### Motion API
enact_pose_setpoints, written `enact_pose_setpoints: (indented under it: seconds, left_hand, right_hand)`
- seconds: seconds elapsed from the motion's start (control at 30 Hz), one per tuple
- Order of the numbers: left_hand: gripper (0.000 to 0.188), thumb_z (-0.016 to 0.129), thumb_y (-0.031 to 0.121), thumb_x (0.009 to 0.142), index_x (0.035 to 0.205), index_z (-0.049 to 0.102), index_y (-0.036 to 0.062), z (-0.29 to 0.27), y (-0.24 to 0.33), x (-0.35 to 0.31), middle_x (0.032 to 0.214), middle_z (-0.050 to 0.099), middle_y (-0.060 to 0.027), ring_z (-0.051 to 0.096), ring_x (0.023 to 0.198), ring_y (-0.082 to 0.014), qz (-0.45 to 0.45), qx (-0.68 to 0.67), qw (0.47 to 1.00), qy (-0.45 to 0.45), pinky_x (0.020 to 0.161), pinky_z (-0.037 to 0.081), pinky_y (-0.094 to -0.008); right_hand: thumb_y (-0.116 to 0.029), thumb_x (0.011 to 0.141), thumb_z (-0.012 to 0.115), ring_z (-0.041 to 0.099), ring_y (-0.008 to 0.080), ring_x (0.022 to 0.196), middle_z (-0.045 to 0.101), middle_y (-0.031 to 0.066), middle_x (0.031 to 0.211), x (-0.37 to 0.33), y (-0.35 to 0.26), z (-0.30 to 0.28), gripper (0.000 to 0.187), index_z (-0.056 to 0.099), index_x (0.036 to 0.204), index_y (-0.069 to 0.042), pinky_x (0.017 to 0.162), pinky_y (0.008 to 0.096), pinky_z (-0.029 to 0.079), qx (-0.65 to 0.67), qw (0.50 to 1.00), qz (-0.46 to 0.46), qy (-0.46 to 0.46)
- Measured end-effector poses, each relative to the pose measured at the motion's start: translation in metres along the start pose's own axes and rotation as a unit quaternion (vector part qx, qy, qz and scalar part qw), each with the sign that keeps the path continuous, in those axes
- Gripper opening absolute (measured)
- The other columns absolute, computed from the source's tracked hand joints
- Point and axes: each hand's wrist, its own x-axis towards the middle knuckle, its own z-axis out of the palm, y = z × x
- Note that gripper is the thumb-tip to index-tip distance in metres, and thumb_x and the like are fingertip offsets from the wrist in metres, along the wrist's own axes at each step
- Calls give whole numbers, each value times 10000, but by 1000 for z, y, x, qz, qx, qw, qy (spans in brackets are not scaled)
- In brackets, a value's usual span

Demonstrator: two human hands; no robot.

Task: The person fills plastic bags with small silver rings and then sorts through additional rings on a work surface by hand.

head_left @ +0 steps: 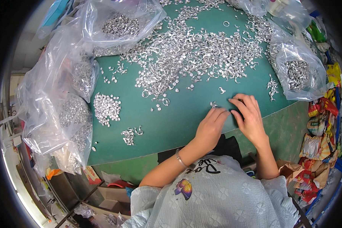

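Note:
My left hand (211, 127) rests on the green tabletop (178, 129) near its front edge, fingers pressed together and curled down. Its thumb and palm are hidden, so whatever it holds does not show. Just beyond those fingertips lie a few small silver metal pieces (213, 104). Close by on the right, my right hand (250, 118) is bent over the table with a gap between thumb and forefinger; I see nothing held in it. A single curved silver piece (221, 90) lies a little farther off. Behind it spreads a large heap of silver ring-like parts (193, 55).
Clear plastic bags of metal parts stand at the left (74, 110), back left (121, 24) and right (298, 72). On the table's left side are a pile of small flower-shaped pieces (107, 109) and a smaller cluster of curved pieces (129, 136). Colourful packets (319, 144) line the right.

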Motion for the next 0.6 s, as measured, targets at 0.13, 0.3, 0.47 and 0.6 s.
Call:
enact_pose_setpoints:
  seconds: [0.13, 0.3, 0.47, 0.6]
  left_hand:
    - [332, 646, -25, 788, 1114, 588, 0, 9, 11, 14, 1100, 562, -142, 563, 941, -311, 15, -8, 1000, 13, 803, 467, -394]
    - [312, 681, 40, 772, 1078, 619, 51, -14, 2, 11, 1082, 544, -98, 522, 987, -278, -49, 169, 984, 2, 831, 389, -376]
    - [217, 660, -15, 776, 987, 621, 17, -31, -14, 1, 1010, 550, -108, 533, 930, -297, -60, 135, 989, -5, 819, 422, -381]
    - [366, 682, -7, 772, 1121, 572, 19, -48, -13, -4, 1093, 531, -136, 512, 987, -322, -66, 125, 990, 23, 848, 430, -393]
  right_hand:
    - [-9, 749, 674, 525, 326, 930, 567, 134, 1032, -13, 23, 3, 319, 617, 1063, -7, 806, 397, 437, -31, 994, 55, 95]
    - [-112, 719, 738, 510, 314, 987, 552, 118, 1090, -6, 12, 2, 375, 620, 1066, -33, 858, 398, 411, 1, 999, 6, 39]
    - [-84, 743, 720, 520, 295, 975, 558, 112, 1008, -14, 39, 14, 227, 621, 941, -32, 846, 385, 401, -41, 997, 8, 65]
    - [38, 747, 680, 533, 309, 947, 558, 129, 972, -7, 71, 2, 188, 613, 920, 6, 798, 390, 440, -25, 981, 71, 180]
